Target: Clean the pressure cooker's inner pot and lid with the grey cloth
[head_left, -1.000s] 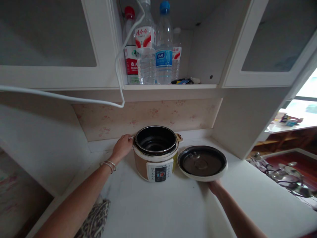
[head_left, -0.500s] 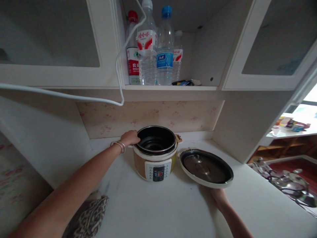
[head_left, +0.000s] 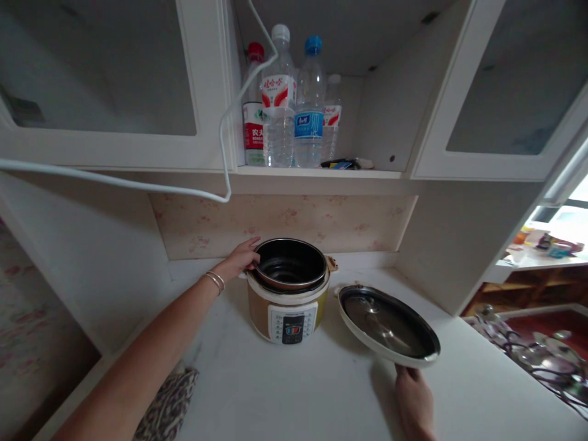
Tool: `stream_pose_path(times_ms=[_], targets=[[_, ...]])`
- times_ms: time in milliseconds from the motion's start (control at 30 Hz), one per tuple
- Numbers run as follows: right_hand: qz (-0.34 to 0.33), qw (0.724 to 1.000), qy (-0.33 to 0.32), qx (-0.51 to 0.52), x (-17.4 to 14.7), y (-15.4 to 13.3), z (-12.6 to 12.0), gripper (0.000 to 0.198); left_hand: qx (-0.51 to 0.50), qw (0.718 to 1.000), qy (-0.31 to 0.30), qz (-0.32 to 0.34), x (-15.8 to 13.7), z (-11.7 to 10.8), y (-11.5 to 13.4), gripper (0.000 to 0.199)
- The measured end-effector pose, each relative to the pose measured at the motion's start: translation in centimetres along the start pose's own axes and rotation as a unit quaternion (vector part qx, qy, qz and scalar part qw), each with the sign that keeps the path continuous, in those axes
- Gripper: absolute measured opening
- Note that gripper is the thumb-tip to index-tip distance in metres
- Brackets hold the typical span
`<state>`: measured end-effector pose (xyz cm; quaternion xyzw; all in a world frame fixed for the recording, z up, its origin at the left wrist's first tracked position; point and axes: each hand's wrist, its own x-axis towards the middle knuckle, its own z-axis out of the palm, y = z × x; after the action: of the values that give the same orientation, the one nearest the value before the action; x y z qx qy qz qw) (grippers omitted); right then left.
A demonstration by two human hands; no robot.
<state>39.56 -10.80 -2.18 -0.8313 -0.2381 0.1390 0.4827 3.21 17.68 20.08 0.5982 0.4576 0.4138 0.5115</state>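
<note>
An electric pressure cooker (head_left: 260, 312) with a front control panel stands on the white counter. Its dark inner pot (head_left: 289, 260) sits in the body with the rim slightly raised. My left hand (head_left: 243, 256), with bangles at the wrist, pinches that rim on the left side; one finger sticks out. To the right, my right hand (head_left: 413, 395) grips the edge of the cooker's lid (head_left: 390, 324) from below. The lid is off the cooker, tilted, with its dark inner face up. My right fingers are partly hidden beneath it.
Several plastic bottles (head_left: 279, 138) stand in the open cabinet above. A white cable (head_left: 151, 185) hangs across the left. Patterned cloth (head_left: 168, 404) shows at lower left. Pot lids or metal cookware (head_left: 546, 355) lie beyond the counter's right edge.
The lid has shifted slightly right and down and tilts more. My left fingers have changed position on the inner pot's rim, and the pot looks a little more raised. The view has tilted upward.
</note>
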Motion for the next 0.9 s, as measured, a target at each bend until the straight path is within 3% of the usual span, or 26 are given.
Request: stream_pose_path(times_ms=[200, 400, 667, 900], targets=[[0.049, 0.994, -0.006, 0.099, -4.7, 0.6, -1.6, 0.060, -0.133, 0.989, 0.051, 0.034, 0.0, 0.7, -0.5, 0.077], [0.042, 0.987, -0.037, 0.149, -5.8, 0.3, -1.0, 0.055, -0.209, 0.973, 0.084, 0.051, 0.3, 1.4, 0.5, 0.067], [0.014, 0.990, -0.056, 0.128, -5.9, 0.0, -0.8, 0.051, -0.256, 0.958, 0.109, 0.074, 0.0, 0.7, 5.7, 0.060], [0.013, 0.992, -0.081, 0.101, -6.3, -0.6, -0.6, 0.054, -0.248, 0.943, 0.181, 0.127, -3.8, -3.5, 11.0, 0.059]])
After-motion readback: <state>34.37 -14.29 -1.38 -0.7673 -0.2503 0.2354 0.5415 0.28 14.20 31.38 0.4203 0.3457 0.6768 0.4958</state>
